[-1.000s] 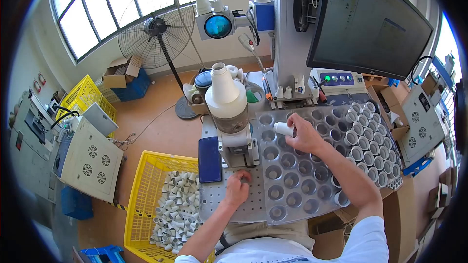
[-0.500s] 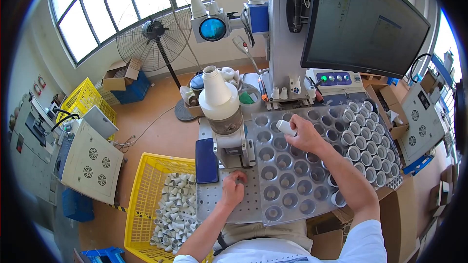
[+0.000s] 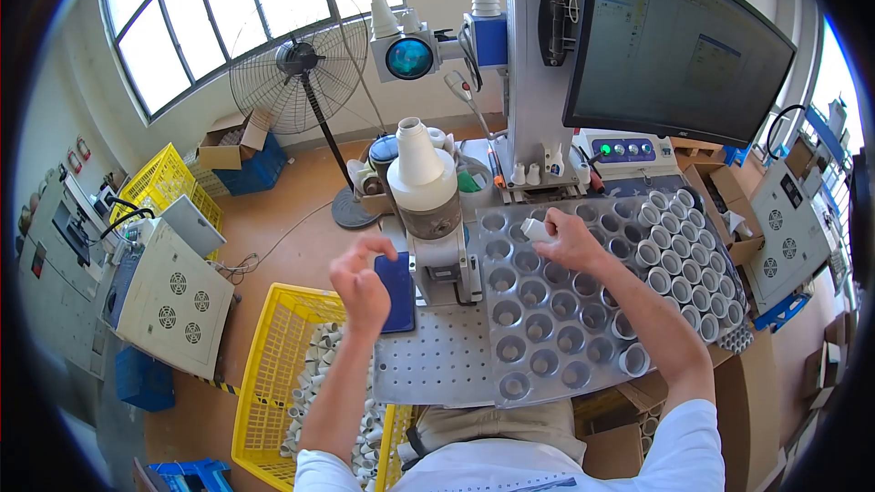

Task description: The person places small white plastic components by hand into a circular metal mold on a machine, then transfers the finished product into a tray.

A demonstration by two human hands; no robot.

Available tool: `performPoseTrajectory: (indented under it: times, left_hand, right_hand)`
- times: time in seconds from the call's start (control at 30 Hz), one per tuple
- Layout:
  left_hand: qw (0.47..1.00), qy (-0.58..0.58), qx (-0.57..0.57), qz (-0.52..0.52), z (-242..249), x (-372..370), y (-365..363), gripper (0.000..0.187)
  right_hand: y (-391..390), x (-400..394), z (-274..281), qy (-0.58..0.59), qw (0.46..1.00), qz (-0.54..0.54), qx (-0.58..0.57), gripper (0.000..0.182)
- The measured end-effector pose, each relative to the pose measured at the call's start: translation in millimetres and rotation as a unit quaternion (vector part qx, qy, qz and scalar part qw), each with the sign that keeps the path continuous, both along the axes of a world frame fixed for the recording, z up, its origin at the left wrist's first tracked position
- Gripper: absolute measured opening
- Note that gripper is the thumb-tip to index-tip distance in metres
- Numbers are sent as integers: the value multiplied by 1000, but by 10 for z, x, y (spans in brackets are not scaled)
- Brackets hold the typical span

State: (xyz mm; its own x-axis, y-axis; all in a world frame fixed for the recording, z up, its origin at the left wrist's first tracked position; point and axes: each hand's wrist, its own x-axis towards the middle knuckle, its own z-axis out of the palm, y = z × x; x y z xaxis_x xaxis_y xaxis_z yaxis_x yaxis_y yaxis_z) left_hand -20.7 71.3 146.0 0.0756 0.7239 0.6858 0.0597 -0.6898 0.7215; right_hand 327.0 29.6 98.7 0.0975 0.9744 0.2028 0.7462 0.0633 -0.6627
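My right hand (image 3: pixel 570 241) grips a small white part (image 3: pixel 536 230) above the upper left of a clear plastic tray (image 3: pixel 538 333) with round pockets. White cups (image 3: pixel 682 264) fill the tray's right side. Raised over the left side of the perforated metal plate (image 3: pixel 433 355), my left hand (image 3: pixel 361 287) has its fingers curled and partly apart, with nothing visible in them. It is beside a dark blue flat object (image 3: pixel 396 292). A fixture (image 3: pixel 442 264) right of that object carries a large white cone-topped piece (image 3: pixel 421 173).
A yellow crate (image 3: pixel 264 383) of small white cones stands at lower left. Behind are a floor fan (image 3: pixel 299 59), a lens head (image 3: pixel 409 58) on a metal column (image 3: pixel 533 73), a monitor (image 3: pixel 679 46) and a control box (image 3: pixel 629 153). Open cardboard boxes (image 3: pixel 725 187) sit at right.
My left hand has lifted off the perforated plate and moved up and left. My right hand stays over the tray, and the white part in it is tilted differently. The view has shifted slightly.
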Motion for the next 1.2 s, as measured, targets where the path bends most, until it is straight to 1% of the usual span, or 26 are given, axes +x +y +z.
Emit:
performPoseTrajectory:
  times: [0.03,0.1,0.17,0.23,0.3,0.33,0.37,0.4,0.43,0.47,0.5,0.57,0.6,0.63,0.7,0.77,0.83,0.87,0.9,0.97,1.0,1.03,1.07,1.1,1.13,1.2]
  left_hand:
    - [999,14,8,29,199,-26,72,30]
    - [997,-42,57,25,465,-30,316,34]
    - [988,-93,94,74,775,100,433,30]
    - [989,-72,101,85,1002,257,565,30]
    - [988,-52,108,96,1115,497,621,30]
    - [993,-88,-48,57,1153,688,604,35]
    - [972,-120,-202,15,1173,787,592,39]
    - [972,-123,-202,13,1167,791,608,39]
    - [977,-86,-195,-27,1150,780,639,40]
    - [979,-47,-187,-66,1140,755,665,40]
    - [979,-45,-187,-66,1156,675,635,40]
    - [988,-54,-118,-83,1186,369,457,35]
    - [997,-17,-66,-19,1154,209,376,32]
    - [999,20,-14,45,1096,44,291,30]
    - [989,25,27,140,929,-259,135,28]
    - [985,-8,-48,167,517,-644,153,28]
    - [965,-1,-101,244,21,-1082,239,24]
    - [953,57,-108,276,-232,-1373,242,23]
    - [957,89,-78,267,-591,-1708,317,24]
    - [941,78,-177,277,-1262,-2397,373,28]
    - [942,52,-187,273,-1590,-2687,373,29]
    - [928,61,-267,254,-1896,-3108,402,34]
    - [913,42,-269,304,-2035,-3142,309,35]
    - [894,23,-267,359,-2093,-3136,264,38]
    - [897,26,-271,349,-2104,-3125,228,38]
    - [908,86,-255,322,-2045,-3040,122,42]
  right_hand:
    - [6,11,36,-1,1000,0,1,36]
    - [24,42,149,3,1000,16,-4,37]
    - [33,26,386,10,1000,9,17,38]
    - [70,-11,671,16,999,2,34,39]
    - [159,-83,983,33,990,-22,133,38]
    - [190,-171,1159,29,991,-22,131,38]
    - [222,-297,1340,120,976,-13,180,39]
    - [261,-435,1474,210,951,-4,227,39]
    - [317,-588,1555,208,951,-5,227,39]
    - [383,-754,1611,277,926,40,255,37]
    - [434,-905,1639,346,891,84,281,36]
    - [485,-1170,1642,336,900,101,259,35]
    - [517,-1280,1621,323,908,121,238,33]
    - [589,-1364,1541,327,907,120,235,33]
    - [721,-1450,1333,208,940,121,243,32]
    - [605,-1452,1352,197,955,98,198,34]
    - [612,-1262,1221,166,932,138,290,33]
    - [483,-1115,1225,153,939,134,276,31]
    - [319,-897,1264,149,950,95,256,31]
    - [-127,-469,1290,40,977,138,160,29]
    - [-408,-307,1297,34,984,104,138,29]
    - [-710,-151,1341,-42,993,95,54,29]
    - [-969,-34,1354,-112,989,93,-29,31]
    - [-1195,81,1285,-142,983,90,-75,33]
    - [-1405,177,1180,-169,974,90,-118,37]
    - [-1795,266,963,-185,969,89,-138,40]
